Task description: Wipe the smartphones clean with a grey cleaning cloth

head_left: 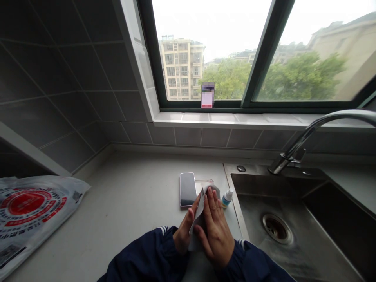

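My left hand [183, 231] and my right hand [216, 229] meet over the counter, a grey cloth [200, 209] between them. The right hand lies flat on the cloth with its fingers stretched out together. The left hand's fingers curl under the cloth's edge, with the thumb up against it. A clear phone case [204, 183] lies partly under the cloth. A black smartphone [187, 188] lies face up just left of the case. A small spray bottle [227, 197] with a blue label stands right of my fingers.
A steel sink [293, 219] with a drain and a curved tap [311, 131] fills the right side. A printed plastic bag [32, 211] lies at the counter's left. Grey tiled wall and a window sill are behind.
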Demonstrator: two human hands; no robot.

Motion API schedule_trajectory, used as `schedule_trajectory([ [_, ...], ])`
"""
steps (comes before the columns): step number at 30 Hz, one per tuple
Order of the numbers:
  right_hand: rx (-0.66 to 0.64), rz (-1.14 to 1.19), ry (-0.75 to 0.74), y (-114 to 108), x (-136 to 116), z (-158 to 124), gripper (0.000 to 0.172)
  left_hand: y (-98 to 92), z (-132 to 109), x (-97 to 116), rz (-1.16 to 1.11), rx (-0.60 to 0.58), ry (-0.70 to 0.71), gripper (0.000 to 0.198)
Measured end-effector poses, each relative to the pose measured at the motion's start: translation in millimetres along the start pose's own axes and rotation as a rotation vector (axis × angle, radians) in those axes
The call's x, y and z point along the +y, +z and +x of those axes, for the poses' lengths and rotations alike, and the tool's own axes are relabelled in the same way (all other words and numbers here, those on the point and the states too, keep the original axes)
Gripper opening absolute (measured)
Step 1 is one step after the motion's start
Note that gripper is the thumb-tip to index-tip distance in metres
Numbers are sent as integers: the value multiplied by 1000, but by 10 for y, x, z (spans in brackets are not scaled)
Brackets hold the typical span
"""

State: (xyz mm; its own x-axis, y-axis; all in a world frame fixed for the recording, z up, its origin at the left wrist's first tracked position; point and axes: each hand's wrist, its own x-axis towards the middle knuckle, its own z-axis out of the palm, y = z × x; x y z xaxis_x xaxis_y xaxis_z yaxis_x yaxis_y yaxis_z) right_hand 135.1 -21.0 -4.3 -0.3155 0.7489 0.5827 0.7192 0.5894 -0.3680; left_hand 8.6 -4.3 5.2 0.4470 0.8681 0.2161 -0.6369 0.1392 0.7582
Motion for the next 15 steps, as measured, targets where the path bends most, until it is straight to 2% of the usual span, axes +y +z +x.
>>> schedule_trajectory([
  [4, -93, -8, -52, 39, -22, -33, 71, -99, 31, -84, -215, 43, -17, 53],
  [7, -124, -24, -75, 48, -46, -53, 69, -146, 32, -129, -343, 113, -88, 50],
  [15, -220, -27, -176, 45, -84, -62, 72, -229, -15, -111, -487, 287, -255, 56],
])
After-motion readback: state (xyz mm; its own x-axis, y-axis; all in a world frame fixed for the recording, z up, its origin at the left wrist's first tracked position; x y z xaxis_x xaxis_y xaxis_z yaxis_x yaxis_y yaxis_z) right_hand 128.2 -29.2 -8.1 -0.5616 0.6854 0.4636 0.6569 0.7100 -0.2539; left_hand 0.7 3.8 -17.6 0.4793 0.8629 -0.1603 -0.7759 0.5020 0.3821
